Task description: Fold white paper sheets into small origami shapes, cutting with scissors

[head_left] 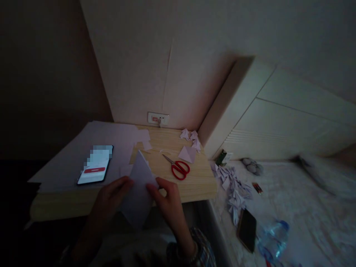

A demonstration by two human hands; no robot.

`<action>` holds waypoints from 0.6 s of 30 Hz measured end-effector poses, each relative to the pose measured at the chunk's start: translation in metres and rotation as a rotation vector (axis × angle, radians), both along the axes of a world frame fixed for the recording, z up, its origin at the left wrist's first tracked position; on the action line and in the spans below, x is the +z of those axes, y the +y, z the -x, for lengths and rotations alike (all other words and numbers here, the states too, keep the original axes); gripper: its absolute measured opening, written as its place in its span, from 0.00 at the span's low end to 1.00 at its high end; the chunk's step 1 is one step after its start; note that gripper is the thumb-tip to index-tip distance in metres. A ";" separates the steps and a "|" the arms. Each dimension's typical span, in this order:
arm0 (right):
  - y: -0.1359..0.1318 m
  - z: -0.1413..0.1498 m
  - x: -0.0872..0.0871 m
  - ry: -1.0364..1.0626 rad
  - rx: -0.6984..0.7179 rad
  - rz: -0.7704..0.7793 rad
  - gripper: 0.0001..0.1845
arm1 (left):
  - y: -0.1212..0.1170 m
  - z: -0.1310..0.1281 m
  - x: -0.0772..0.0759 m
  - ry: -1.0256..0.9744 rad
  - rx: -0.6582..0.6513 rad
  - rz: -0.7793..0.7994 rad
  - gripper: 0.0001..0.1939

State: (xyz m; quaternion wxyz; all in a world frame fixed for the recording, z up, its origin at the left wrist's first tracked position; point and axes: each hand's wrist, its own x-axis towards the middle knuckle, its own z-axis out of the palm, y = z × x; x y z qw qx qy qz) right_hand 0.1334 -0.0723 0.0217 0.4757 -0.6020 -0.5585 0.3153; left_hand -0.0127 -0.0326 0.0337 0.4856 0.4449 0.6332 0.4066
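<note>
Between my two hands a folded sheet of white paper (139, 193) is held up in front of the table edge, one corner pointing upward. My left hand (112, 194) pinches its left edge between thumb and fingers. On the opposite edge, my right hand (167, 193) grips the paper with the thumb in front and the fingers behind. Beyond my right hand, red-handled scissors (179, 168) lie on the wooden table (198, 189), blades towards the upper left. Near them rests a folded paper square (187, 154), with several small folded paper pieces (194, 135) behind it.
At the left, a lit phone (96, 165) lies on large white paper sheets (66, 159). Paper scraps (144, 138) lie beside them. On the bed (306, 207) to the right are several folded paper pieces (236, 196), a dark phone (247, 230) and a clear plastic bottle (274, 241). A wall socket (158, 118) sits behind the table.
</note>
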 end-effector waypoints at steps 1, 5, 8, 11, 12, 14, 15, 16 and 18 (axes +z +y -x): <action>0.000 -0.001 -0.001 0.007 0.010 -0.003 0.16 | 0.000 0.000 -0.001 0.002 -0.039 -0.021 0.17; 0.001 -0.005 -0.002 0.065 0.033 -0.005 0.14 | 0.004 0.002 -0.013 -0.007 -0.238 -0.135 0.14; 0.002 -0.006 -0.001 0.053 -0.024 -0.020 0.15 | 0.006 0.003 -0.025 -0.088 -0.387 -0.148 0.11; 0.004 -0.006 -0.003 0.054 -0.056 -0.041 0.15 | 0.007 0.003 -0.032 -0.206 -0.454 -0.118 0.10; 0.005 -0.005 -0.003 0.064 -0.062 -0.039 0.14 | 0.007 0.003 -0.032 -0.231 -0.459 -0.109 0.10; 0.006 -0.004 -0.005 0.084 -0.071 -0.025 0.13 | 0.006 0.004 -0.032 -0.258 -0.458 -0.105 0.11; 0.007 -0.004 -0.006 0.093 -0.074 -0.017 0.13 | 0.007 0.005 -0.032 -0.261 -0.454 -0.111 0.11; 0.007 -0.003 -0.006 0.099 -0.073 -0.013 0.13 | 0.007 0.005 -0.032 -0.255 -0.448 -0.118 0.11; 0.008 -0.002 -0.007 0.112 -0.057 -0.012 0.13 | 0.008 0.005 -0.031 -0.227 -0.443 -0.129 0.12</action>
